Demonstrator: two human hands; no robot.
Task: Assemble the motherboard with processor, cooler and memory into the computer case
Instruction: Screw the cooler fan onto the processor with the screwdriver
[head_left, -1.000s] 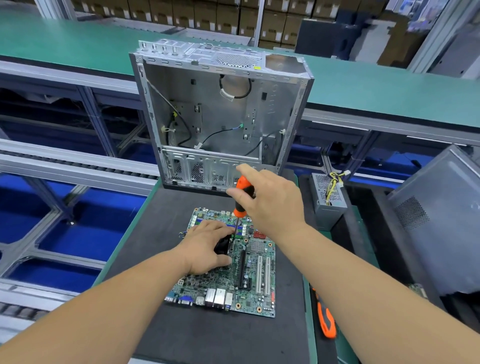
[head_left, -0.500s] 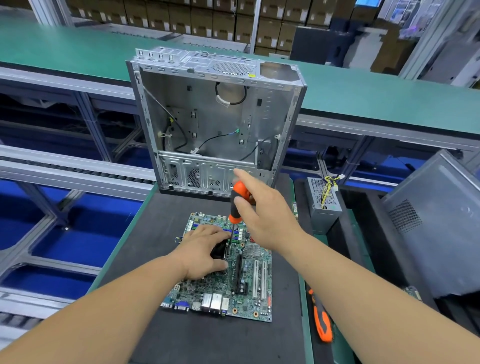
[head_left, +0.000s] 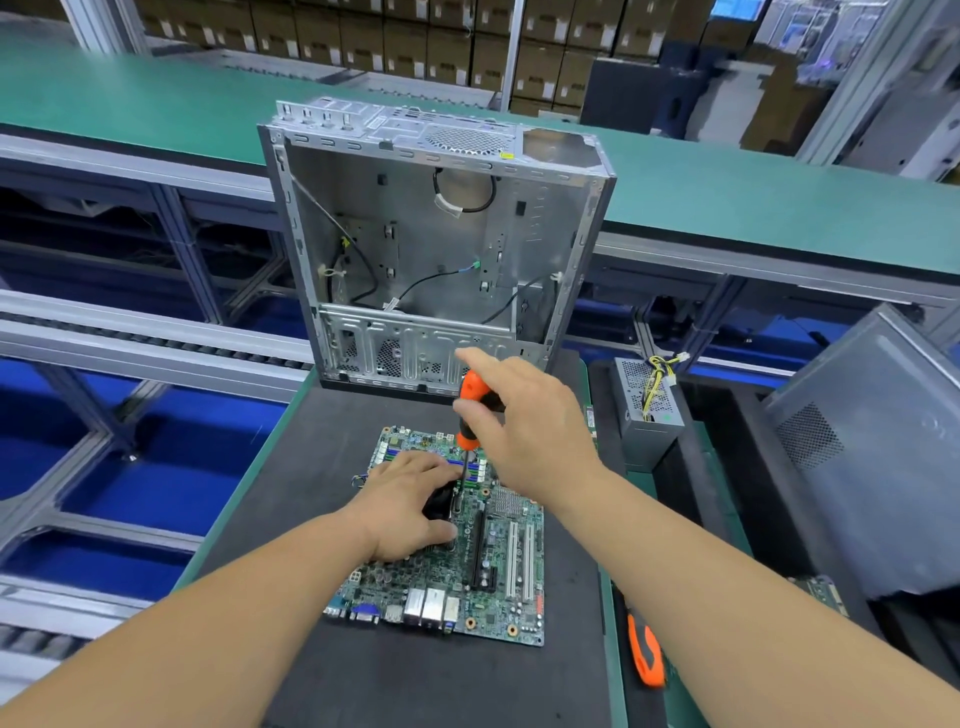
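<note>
A green motherboard (head_left: 498, 582) lies flat on the black mat (head_left: 322, 509). My left hand (head_left: 405, 509) rests over a black cooler (head_left: 439, 506) on the board, fingers curled round its edge. My right hand (head_left: 524, 431) grips an orange-and-black screwdriver (head_left: 475, 410), held upright with its tip down at the cooler's right side. The open silver computer case (head_left: 436, 244) stands behind the board with loose cables inside. Processor and memory are not visible.
A grey power supply (head_left: 647, 410) with yellow wires stands right of the mat. A second orange-handled tool (head_left: 644, 654) lies at the mat's right edge. A grey case panel (head_left: 878, 452) leans at far right. A green conveyor (head_left: 779, 208) runs behind.
The view has shifted slightly. My right hand has turned on the screwdriver handle, index finger now stretched out. My left hand stays on the cooler.
</note>
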